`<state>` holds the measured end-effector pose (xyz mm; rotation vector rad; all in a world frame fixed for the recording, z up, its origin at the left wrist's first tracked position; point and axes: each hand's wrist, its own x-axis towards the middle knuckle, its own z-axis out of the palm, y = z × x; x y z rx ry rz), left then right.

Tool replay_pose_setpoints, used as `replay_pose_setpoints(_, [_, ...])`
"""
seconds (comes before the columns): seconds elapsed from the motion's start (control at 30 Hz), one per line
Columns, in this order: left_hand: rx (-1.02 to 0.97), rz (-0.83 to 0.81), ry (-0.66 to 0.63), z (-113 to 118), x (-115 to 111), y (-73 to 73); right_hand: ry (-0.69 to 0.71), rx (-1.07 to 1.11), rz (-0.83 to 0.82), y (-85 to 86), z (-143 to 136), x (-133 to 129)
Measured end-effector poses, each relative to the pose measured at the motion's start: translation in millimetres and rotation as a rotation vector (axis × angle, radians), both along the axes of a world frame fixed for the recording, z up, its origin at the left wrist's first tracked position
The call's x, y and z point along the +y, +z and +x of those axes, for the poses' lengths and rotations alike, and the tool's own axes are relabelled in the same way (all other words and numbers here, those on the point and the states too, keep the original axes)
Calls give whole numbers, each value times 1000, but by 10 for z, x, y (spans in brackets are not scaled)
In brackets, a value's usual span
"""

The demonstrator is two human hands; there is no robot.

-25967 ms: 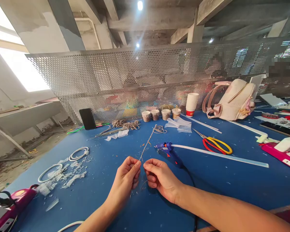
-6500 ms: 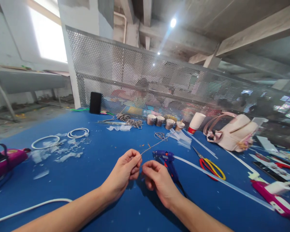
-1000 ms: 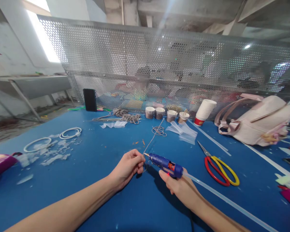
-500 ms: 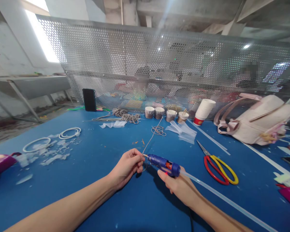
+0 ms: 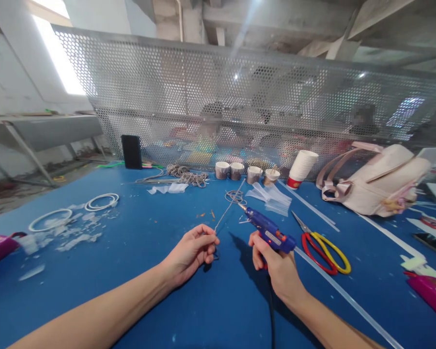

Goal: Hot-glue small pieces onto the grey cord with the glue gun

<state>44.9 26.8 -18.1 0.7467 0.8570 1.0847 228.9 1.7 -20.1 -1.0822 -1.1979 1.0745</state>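
The left hand (image 5: 193, 253) pinches the thin twine (image 5: 224, 216) between thumb and index finger. From these fingers it runs forward to the loose coil (image 5: 234, 197) on the blue tabletop (image 5: 203, 315). The right hand (image 5: 278, 266) has its fingers wrapped around the hot glue gun (image 5: 268, 229), whose nozzle is apart from the left fingers.

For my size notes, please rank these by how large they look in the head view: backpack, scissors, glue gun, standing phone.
1. Backpack
2. Glue gun, partly covered by the right hand, and scissors: too alike to rank
3. Standing phone
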Motion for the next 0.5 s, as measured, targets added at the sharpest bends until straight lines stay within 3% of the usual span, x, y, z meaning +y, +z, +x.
replay_pose_setpoints(0.17, [-28,-4,-82,53,-97,15,-164,212,17,78,-22,104])
replay_pose_setpoints(0.23, [-38,0,-85,64,-122,17,-191,196,-32,83,-1,150])
replay_pose_setpoints(0.4, [-25,66,-19,53,-132,32,-110,-361,-156,32,134,266])
replay_pose_setpoints(0.5, [-18,102,38,46,-144,60,-101,-517,-122,25,185,311])
